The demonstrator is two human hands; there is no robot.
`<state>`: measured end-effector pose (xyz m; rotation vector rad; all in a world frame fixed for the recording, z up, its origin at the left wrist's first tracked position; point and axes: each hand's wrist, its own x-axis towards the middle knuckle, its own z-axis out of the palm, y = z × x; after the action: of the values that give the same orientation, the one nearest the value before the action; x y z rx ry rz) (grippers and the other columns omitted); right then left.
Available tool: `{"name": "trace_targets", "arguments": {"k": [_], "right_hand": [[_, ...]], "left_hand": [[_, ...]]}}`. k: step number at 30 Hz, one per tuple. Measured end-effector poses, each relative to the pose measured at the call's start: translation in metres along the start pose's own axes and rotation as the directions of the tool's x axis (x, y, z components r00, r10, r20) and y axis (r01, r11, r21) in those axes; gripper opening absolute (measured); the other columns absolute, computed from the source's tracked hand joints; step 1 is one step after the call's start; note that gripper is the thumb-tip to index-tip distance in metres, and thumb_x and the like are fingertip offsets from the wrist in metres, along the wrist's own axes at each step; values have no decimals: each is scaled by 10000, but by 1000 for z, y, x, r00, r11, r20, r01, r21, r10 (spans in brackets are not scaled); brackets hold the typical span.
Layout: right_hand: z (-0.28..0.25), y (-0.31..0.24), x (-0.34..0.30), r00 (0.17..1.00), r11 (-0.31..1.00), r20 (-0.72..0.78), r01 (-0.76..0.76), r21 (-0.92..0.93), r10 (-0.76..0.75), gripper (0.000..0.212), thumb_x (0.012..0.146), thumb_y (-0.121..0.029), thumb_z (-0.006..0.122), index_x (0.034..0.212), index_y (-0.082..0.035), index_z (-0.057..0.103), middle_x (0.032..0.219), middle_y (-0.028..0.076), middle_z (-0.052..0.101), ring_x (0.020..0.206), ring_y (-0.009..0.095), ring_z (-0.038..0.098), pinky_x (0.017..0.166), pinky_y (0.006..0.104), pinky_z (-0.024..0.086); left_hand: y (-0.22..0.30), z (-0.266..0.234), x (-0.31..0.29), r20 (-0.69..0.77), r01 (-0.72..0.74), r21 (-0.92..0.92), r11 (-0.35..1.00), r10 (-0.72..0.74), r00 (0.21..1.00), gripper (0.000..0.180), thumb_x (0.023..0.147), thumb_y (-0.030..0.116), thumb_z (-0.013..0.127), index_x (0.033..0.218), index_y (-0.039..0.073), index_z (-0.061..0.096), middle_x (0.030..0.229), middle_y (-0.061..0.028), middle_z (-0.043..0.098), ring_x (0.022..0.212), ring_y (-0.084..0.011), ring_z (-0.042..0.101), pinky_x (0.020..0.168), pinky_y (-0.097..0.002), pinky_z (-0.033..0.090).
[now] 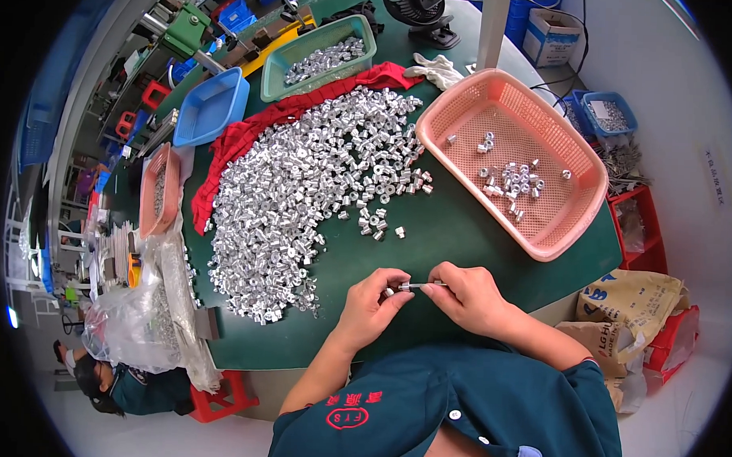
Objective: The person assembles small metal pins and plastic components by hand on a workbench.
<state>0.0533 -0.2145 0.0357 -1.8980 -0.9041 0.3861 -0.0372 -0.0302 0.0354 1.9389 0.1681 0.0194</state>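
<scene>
Just beyond my body, over the front of the green table (353, 264), my two hands meet. Thumb and fingers of my left hand (368, 307) pinch a small silver metal fitting (404, 287). A thin metal rod (417, 286) is gripped in my right hand (472, 298), its tip at the fitting; whether it sits inside the hole I cannot tell. A large heap of similar silver fittings (274, 193) spreads beyond my left hand, a few lying loose at its near edge. Ahead of my right hand, a pink plastic basket (476, 123) holds several more fittings.
A red cloth (265, 119) borders the heap's far side. Behind it stand a blue tray (212, 107) and a green bin (272, 78) of metal parts. A black fan (414, 4) and white gloves (436, 71) lie farther back. A seated person (139, 390) is at lower left.
</scene>
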Motion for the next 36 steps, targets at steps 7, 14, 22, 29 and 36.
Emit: {"name": "trace_targets", "arguments": {"k": [7, 14, 22, 29, 36], "right_hand": [[-4, -6, -2, 999, 998, 21, 37, -59, -36, 196, 867, -198, 623, 831, -23, 542, 601, 147, 577, 545, 342, 590, 496, 412, 461], [7, -5, -5, 992, 998, 110, -65, -4, 65, 308, 930, -292, 531, 785, -21, 555, 611, 166, 574, 565, 367, 580, 523, 431, 461], [2, 7, 0, 981, 979, 98, -177, 100, 167, 279, 920, -271, 554, 842, -6, 586, 605, 161, 570, 550, 319, 584, 531, 397, 464], [6, 13, 0, 925, 868, 145, -380, 321, 351, 260, 922, -230, 562, 813, 6, 579, 556, 86, 529, 493, 160, 508, 487, 321, 417], [-4, 25, -4, 952, 915, -69, -266, 302, 300, 231, 912, -196, 562, 805, 8, 565, 551, 103, 511, 492, 176, 500, 493, 313, 409]], "left_hand": [[1, 0, -2, -7, -54, -13, 998, 54, 998, 212, 790, 46, 697, 986, 30, 619, 862, -51, 646, 725, -122, 606, 613, -242, 462], [1, 14, -1, -3, -240, -24, 970, 240, 971, 202, 787, 43, 708, 955, 29, 595, 825, -63, 620, 685, -131, 591, 610, -242, 475], [-15, 9, -6, 130, 241, -506, 828, -203, 970, 170, 893, 60, 573, 1051, 6, 538, 865, -68, 600, 665, -67, 525, 556, -183, 415], [-15, 10, 4, 180, 345, -645, 682, -303, 936, 170, 928, 113, 543, 1064, 16, 513, 821, -89, 590, 554, -41, 406, 499, -162, 334], [-14, 7, 9, -115, 109, -490, 865, -188, 975, 125, 955, 122, 507, 1016, 16, 534, 739, -60, 573, 539, -36, 399, 487, -163, 317]]}}
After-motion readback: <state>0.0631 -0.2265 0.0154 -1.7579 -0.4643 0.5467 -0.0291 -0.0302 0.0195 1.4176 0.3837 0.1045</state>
